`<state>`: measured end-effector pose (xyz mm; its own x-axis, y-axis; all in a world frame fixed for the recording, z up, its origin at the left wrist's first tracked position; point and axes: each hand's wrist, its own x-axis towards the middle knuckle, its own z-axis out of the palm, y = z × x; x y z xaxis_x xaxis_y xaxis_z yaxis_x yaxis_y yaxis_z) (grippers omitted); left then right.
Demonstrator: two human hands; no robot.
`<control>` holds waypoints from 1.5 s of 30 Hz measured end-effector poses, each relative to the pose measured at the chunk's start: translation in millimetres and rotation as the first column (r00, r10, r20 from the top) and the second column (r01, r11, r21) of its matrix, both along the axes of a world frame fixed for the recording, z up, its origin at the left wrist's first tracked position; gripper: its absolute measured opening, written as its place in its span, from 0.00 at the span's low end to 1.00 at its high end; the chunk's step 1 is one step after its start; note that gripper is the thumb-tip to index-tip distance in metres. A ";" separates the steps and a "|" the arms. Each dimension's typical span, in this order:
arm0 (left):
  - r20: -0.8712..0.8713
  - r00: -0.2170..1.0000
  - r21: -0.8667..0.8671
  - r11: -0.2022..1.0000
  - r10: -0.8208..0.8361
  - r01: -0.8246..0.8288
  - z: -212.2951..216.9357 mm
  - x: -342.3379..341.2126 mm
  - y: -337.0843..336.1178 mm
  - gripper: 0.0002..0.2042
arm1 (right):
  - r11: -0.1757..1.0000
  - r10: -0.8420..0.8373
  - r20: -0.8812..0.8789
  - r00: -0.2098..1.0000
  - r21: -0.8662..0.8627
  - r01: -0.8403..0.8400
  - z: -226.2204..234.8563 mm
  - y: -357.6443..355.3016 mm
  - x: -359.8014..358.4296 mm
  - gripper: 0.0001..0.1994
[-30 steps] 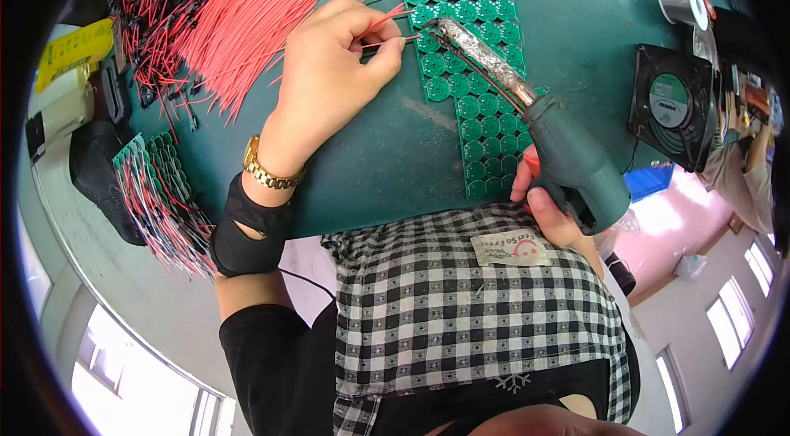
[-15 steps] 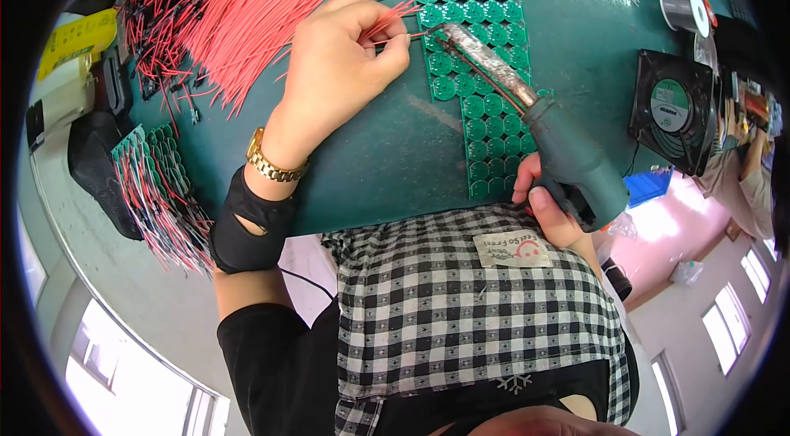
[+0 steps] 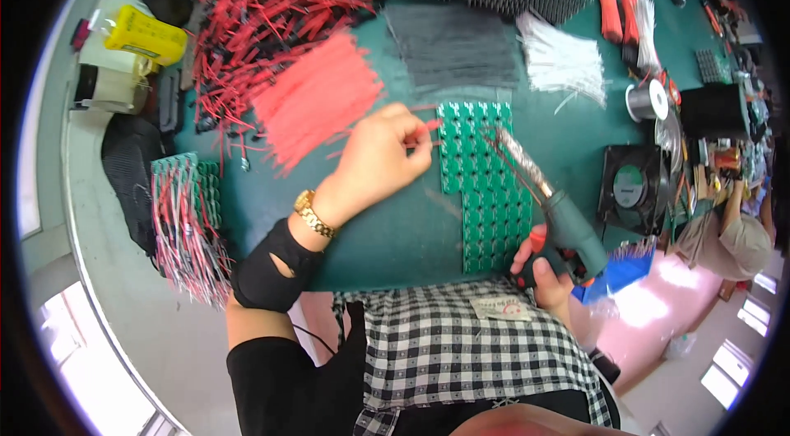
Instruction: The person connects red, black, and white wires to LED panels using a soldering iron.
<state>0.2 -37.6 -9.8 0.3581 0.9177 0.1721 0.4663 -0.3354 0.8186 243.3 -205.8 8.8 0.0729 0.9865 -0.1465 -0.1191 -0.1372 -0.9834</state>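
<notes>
My left hand (image 3: 380,158) pinches a short red wire (image 3: 426,130) and holds its end at the left edge of a green circuit board panel (image 3: 485,189) lying on the dark green table (image 3: 395,234). My right hand (image 3: 545,271) grips the dark handle of a soldering gun (image 3: 568,230). Its long metal barrel points up and left over the panel, with the tip near the top middle of the boards. A gold watch and a black sleeve sit on my left wrist.
Heaps of red wires (image 3: 280,32) and pink-red wires (image 3: 317,98) lie beyond my left hand. Black wires (image 3: 453,45), white wires (image 3: 564,57), a solder spool (image 3: 648,98) and a black fan (image 3: 632,189) lie to the right. Wired boards (image 3: 185,214) sit at the left edge.
My head has lifted, so more of the far table shows. My left hand stays at the panel's left edge with the wire. The soldering gun keeps its place over the boards.
</notes>
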 end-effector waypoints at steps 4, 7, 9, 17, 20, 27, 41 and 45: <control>-0.011 0.995 0.010 0.995 -0.096 0.096 3.7 -1.5 -2.2 0.04 | 0.999 0.035 0.046 0.998 0.001 -0.035 4.5 -9.1 5.0 0.21; -0.067 0.985 0.115 0.979 -0.160 0.167 2.4 -2.1 -3.9 0.04 | 0.995 0.071 0.108 0.992 -0.076 -0.063 16.5 -10.5 5.7 0.20; -0.092 0.985 0.158 0.975 -0.144 0.157 10.9 -1.6 -6.0 0.05 | 0.997 0.068 0.098 0.993 -0.046 -0.063 12.3 -11.2 8.4 0.19; -0.182 0.983 0.074 0.997 -0.023 0.037 48.5 -1.3 -18.4 0.08 | 0.994 -0.058 -0.107 0.993 0.089 0.068 -0.8 -10.8 5.2 0.15; -0.151 0.988 0.185 0.980 -0.039 0.067 29.3 1.8 -24.7 0.06 | 0.994 -0.108 -0.231 0.967 -0.013 0.108 5.3 -9.3 1.0 0.14; -0.085 0.996 0.197 0.980 -0.018 0.035 4.1 1.1 -23.6 0.04 | 0.989 -0.033 -0.433 0.901 0.115 0.091 -0.9 -11.7 -10.5 0.23; 0.102 0.993 -0.024 0.998 0.057 -0.054 -9.2 2.3 -28.9 0.03 | 0.995 0.050 -0.292 0.955 0.094 -0.023 -4.9 -25.4 -21.1 0.23; 0.050 0.998 0.055 0.998 -0.024 0.022 -6.3 0.7 -24.5 0.03 | 0.995 0.077 -0.116 0.990 0.072 -0.068 -6.9 -25.2 -25.3 0.25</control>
<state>0.8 -62.0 -16.1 0.3684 0.8981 0.2402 0.4162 -0.3904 0.8212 218.0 -230.9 2.0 -0.0130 0.9965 -0.0824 -0.2273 -0.0832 -0.9703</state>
